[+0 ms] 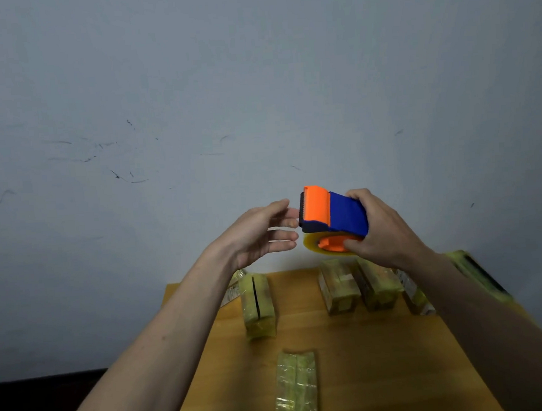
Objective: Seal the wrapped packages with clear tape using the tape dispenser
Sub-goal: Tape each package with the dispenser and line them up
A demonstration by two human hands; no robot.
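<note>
Head view: the right hand grasps the blue-and-orange tape dispenser, fingers wrapped round its blue body and thumb under the orange hub, holding it raised in front of the wall, well above the desk. The roll of clear tape shows as a yellowish rim under the housing, and the toothed cutter end points toward the left hand, which is released, fingers straight and spread, its tips just beside that cutter; whether they touch the tape's free end cannot be told. The wrapped packages lie on the wooden desk below: one long package nearest the person, one standing package at the left, and several more in a row at the far right side. The step in hand looks like finding and pulling the tape's loose end before any sealing starts, since no strip is yet drawn out. The next move probably calls for pinching that end without catching the fingers on the teeth, then bringing the dispenser down to the near package and laying the tape along its seam.
</note>
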